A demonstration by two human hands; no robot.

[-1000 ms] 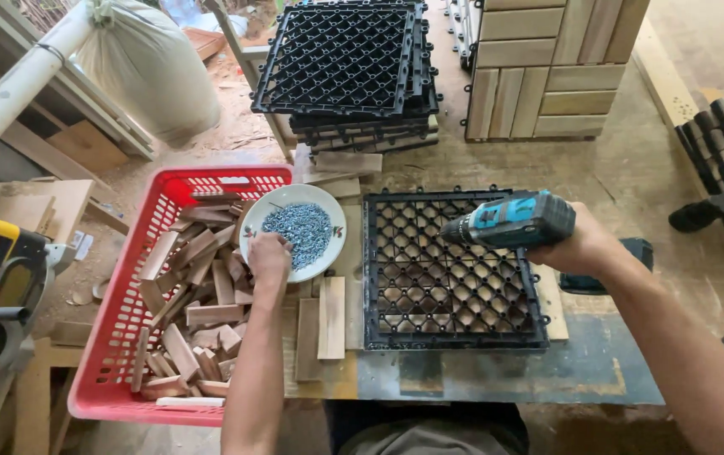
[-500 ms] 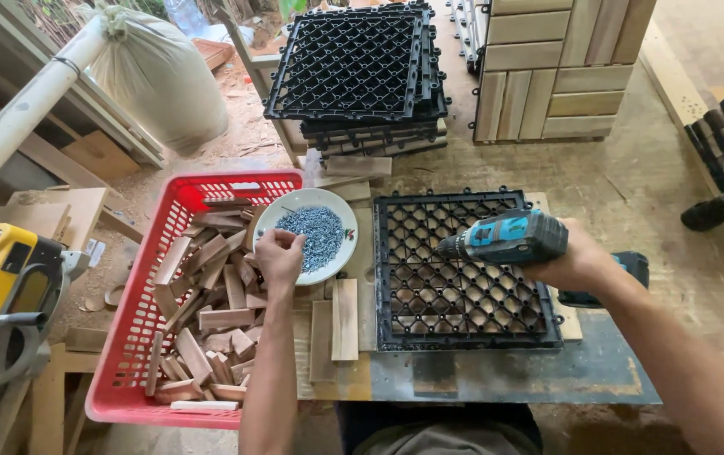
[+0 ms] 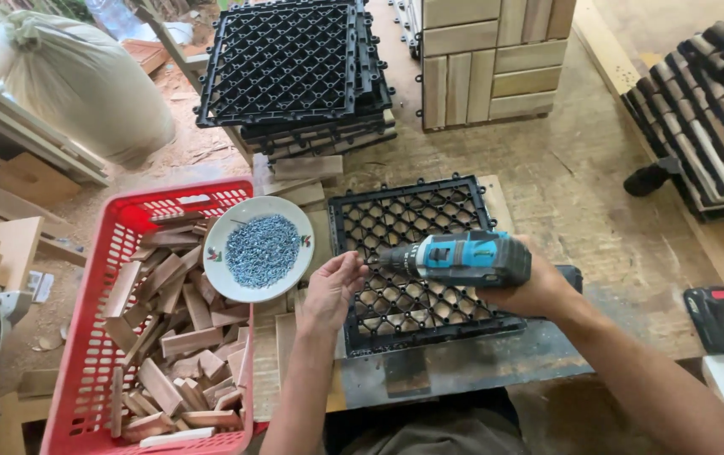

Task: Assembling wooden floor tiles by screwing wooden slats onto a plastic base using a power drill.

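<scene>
- A black plastic grid tile [image 3: 417, 261] lies flat at the middle of the tabletop [image 3: 463, 362], straight ahead of the person, open cells up so each hole can be reached from above.
- The right hand [image 3: 539, 286] comes in from 3 o'clock, fingers clamped round the grip of a teal cordless drill [image 3: 455, 257], held level with its nose towards 9 o'clock, just over the tile.
- The left hand [image 3: 332, 291] sits at the drill's tip, fingers drawn together as if pinching something small; whether a screw is between them is too small to tell.
- A white plate of blue-grey screws [image 3: 259, 248] rests at 10 o'clock from the tile, on the rim of a red basket [image 3: 84, 354], close enough for the left hand to reach.
- The basket holds short wood offcuts [image 3: 168, 337]; a few wooden slats [image 3: 290, 337] lie between it and the tile.
- At 12 o'clock a stack of black grid tiles [image 3: 294, 67] stands beside finished wooden tiles [image 3: 493, 59].
- A spare battery pack [image 3: 723, 318] lies at 3 o'clock, well apart.
</scene>
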